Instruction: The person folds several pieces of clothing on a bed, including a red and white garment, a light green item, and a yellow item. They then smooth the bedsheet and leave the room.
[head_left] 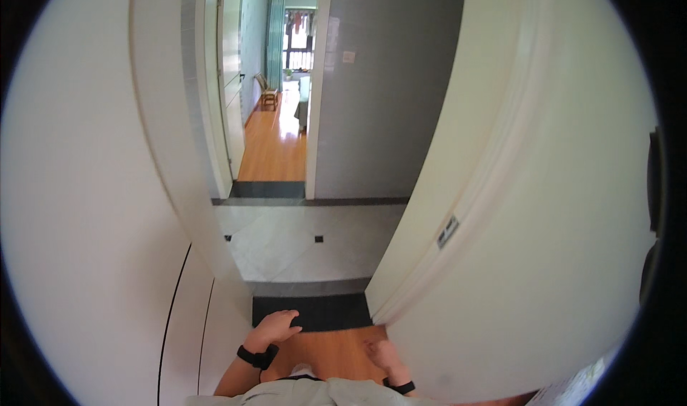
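In front of my body, my left hand (277,327) hangs over the dark threshold strip (322,314). Its thumb and fingers are apart, with nothing between them. A black band (256,356) circles that wrist. My right hand (383,353) is low beside the white surface on the right, above the wooden floor (333,350). Motion smears its fingers, so their position is unclear. That wrist also wears a black band (398,386).
White doorway sides flank me; a metal plate (448,232) is set into the right one. Beyond the threshold lies a pale tiled hallway (286,245), then a grey wall (386,98). An open white door (231,77) leads into a room with a wooden chair (268,95).
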`<state>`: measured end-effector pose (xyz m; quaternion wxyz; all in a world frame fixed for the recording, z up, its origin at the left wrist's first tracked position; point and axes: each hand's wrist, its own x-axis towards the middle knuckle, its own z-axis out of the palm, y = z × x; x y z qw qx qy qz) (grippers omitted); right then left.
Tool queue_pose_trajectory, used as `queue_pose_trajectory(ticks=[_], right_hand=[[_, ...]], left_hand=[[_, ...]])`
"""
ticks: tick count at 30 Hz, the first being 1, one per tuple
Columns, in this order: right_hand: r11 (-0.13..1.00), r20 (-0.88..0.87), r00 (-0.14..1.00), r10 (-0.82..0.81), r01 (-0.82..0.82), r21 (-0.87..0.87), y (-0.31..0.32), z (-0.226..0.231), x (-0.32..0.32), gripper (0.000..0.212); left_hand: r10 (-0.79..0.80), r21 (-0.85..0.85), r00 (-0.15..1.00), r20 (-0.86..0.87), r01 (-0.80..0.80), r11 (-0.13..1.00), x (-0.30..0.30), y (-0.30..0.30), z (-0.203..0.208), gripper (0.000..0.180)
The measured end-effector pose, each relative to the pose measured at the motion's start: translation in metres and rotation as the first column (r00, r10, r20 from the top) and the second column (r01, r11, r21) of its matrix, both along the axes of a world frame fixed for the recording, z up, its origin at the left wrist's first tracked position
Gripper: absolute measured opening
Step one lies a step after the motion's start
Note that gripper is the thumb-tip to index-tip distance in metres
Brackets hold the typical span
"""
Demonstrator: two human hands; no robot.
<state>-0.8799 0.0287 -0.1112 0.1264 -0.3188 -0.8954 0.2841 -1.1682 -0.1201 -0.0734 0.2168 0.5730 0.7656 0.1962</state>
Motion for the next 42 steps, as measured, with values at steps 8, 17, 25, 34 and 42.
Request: queue_pose_trajectory(ticks=[8, 17, 25, 34, 42], right_hand=[[0.997, -0.257, 0.963, 0.078, -0.078, 0.008, 0.125, 0.051, -0.173, 0.014], [0.963, -0.420, 0.907, -0.017, 0.128, 0.237, 0.356, 0.069, -0.298, 0.016], [0.824, -0.552, 0.810, -0.198, 0.443, 0.355, 0.502, 0.150, -0.338, 0.036], [0.286, -0.589, 0.564, -0.579, 0.817, 0.500, 0.600, 0.183, -0.350, 0.046], [-0.067, -0.608, 0.228, -0.760, 0.904, 0.423, 0.631, 0.221, -0.387, 0.049]], left_hand=[[-0.097, 0.192, 0.990, 0.107, 0.075, 0.979, -0.140, 0.158, 0.016, 0.039], [-0.280, 0.350, 0.959, -0.046, 0.278, 0.895, -0.223, 0.405, 0.031, 0.038], [-0.539, 0.751, 0.842, -0.012, 0.363, 0.551, -0.226, 0.640, 0.094, 0.041], [-0.906, 0.818, 0.420, 0.048, 0.505, 0.277, -0.191, 0.842, 0.107, 0.039], [-0.995, 0.878, 0.092, -0.041, 0.479, 0.008, -0.111, 0.951, 0.167, 0.048]])
